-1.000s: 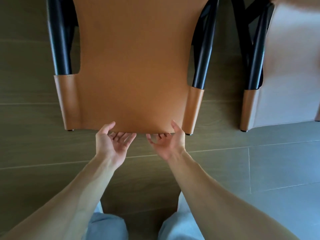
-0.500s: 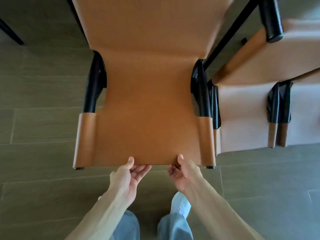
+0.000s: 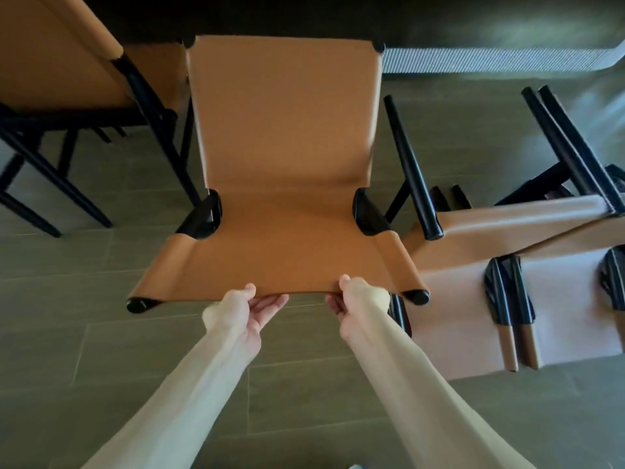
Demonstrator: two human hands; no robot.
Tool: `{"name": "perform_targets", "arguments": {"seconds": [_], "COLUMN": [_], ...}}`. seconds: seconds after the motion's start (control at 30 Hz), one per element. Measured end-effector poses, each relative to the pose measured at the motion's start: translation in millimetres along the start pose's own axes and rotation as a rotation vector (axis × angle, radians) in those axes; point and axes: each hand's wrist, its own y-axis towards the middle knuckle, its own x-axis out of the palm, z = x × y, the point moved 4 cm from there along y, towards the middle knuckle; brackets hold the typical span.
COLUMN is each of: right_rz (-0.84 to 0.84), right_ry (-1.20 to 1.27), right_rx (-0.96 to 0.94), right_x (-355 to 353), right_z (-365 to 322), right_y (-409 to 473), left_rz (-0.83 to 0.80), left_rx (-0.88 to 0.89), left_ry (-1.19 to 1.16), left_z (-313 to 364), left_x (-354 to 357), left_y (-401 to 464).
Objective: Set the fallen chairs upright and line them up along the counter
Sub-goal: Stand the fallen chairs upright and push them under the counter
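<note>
My left hand point(image 3: 248, 308) and right hand point(image 3: 353, 301) each grip the near edge of the tan chair point(image 3: 284, 170), thumbs on top, fingers point(image 3: 270, 304) curled beneath, clamped on the leather. The chair stands tilted on the tiled floor point(image 3: 101, 350). Just right, touching it, two fallen chairs point(image 3: 473, 299) lie stacked; an upright chair point(image 3: 61, 69) stands left.

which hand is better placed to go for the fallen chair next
Right, probably. The right hand grips the held chair at the top edge nearest the fallen chair, which lies just to its right. The left hand is on the far side.
</note>
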Motion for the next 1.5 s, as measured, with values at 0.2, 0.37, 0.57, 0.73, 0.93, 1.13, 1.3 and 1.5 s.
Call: {"name": "perform_targets", "arguments": {"seconds": [0.2,0.37,0.57,0.73,0.93,1.13,1.3,1.5], "right_rz": [-0.073,-0.13,-0.152,-0.177,-0.12,-0.084,-0.081,-0.129], "right_ry": [-0.092,-0.139,-0.208,-0.217,-0.23,-0.255,-0.302,-0.332], "right_rx": [-0.246,-0.347,-0.427,-0.432,-0.496,-0.524,-0.563,-0.569], "right_x": [47.0,89.0,143.2,198.9,251.1,276.9,291.8,279.3], "right_z": [-74.2,-132.6,-208.8,-276.2,-329.5,-357.2,-372.1,-375.1], "right_y": [-13.7,-21.9,-18.1,-10.2,0.0,7.2,12.7,9.8], "left_rz": [-0.023,-0.108,-0.203,-0.283,-0.328,-0.328,-0.327,-0.31], "left_rx": [0.196,0.291,0.321,0.293,0.272,0.245,0.248,0.275], "left_ry": [0.054,0.092,0.115,0.142,0.165,0.192,0.236,0.354], "left_z": [51.0,97.0,158.2,210.5,256.0,277.7,291.1,295.6], "left_x": [62.8,116.5,191.6,260.1,317.6,348.5,364.5,365.2], "left_y": [7.9,21.0,43.2,68.3,87.8,105.9,114.1,102.6]}}
